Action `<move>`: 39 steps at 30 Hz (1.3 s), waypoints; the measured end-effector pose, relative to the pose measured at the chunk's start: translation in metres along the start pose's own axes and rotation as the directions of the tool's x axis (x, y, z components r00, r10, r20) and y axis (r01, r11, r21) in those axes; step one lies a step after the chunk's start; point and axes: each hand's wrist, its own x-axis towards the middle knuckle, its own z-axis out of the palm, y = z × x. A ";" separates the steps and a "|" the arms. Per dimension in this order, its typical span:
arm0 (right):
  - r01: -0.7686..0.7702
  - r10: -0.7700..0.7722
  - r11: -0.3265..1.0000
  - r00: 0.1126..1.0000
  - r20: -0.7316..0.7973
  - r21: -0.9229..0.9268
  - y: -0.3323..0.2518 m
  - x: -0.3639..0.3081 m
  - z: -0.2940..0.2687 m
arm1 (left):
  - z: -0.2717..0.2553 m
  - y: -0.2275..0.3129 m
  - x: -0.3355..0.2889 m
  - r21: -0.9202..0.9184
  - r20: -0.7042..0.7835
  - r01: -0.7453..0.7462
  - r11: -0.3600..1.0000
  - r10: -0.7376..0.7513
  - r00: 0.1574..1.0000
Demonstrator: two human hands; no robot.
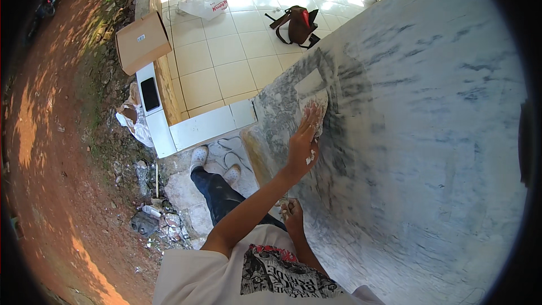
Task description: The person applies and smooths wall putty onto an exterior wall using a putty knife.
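My left hand (pixel 307 127), dusted with white, reaches up to the wall (pixel 418 118) on the right. Its fingers press along a white-smeared putty scraper (pixel 311 85), whose pale flat blade lies against the wall. Grey and dark streaks surround it on the white, patchy surface. Lower down, close to my body, my right hand (pixel 292 214) is closed around something small and whitish that I cannot make out, partly hidden by the fingers and my left forearm.
A low white-topped ledge (pixel 203 133) bears a black phone (pixel 150 94) and a cardboard box (pixel 142 43). Beyond, on the tiled floor (pixel 226 62), lie a dark backpack (pixel 296 24) and a plastic bag (pixel 202 5). Rubble (pixel 169 226) and a dirt path (pixel 51 164) are at left.
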 end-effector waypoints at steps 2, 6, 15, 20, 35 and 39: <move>0.028 -0.028 1.000 0.999 -0.017 0.002 0.014 0.004 -0.007 | 0.004 0.016 -0.038 -0.038 0.063 0.052 0.998 -0.050 0.997; 0.091 -0.090 0.996 0.995 -0.045 0.024 0.014 0.008 -0.014 | -0.034 0.034 -0.046 -0.075 0.113 0.135 0.988 -0.126 0.986; 0.034 -0.035 0.999 0.999 0.017 0.025 0.008 0.002 -0.003 | -0.001 -0.021 0.006 0.004 0.003 0.091 0.996 -0.091 0.996; 0.006 -0.007 0.998 1.000 0.013 0.069 0.006 0.003 -0.008 | -0.011 0.004 -0.054 0.044 0.033 -0.010 0.999 0.009 0.999; 0.032 -0.032 0.999 0.999 -0.004 -0.012 0.003 0.002 -0.001 | -0.030 -0.005 -0.012 0.095 -0.027 0.120 0.988 -0.118 0.993; 0.051 -0.051 0.999 0.998 0.026 -0.008 -0.001 0.009 0.005 | -0.034 0.003 0.057 -0.063 -0.204 0.064 0.996 -0.075 0.976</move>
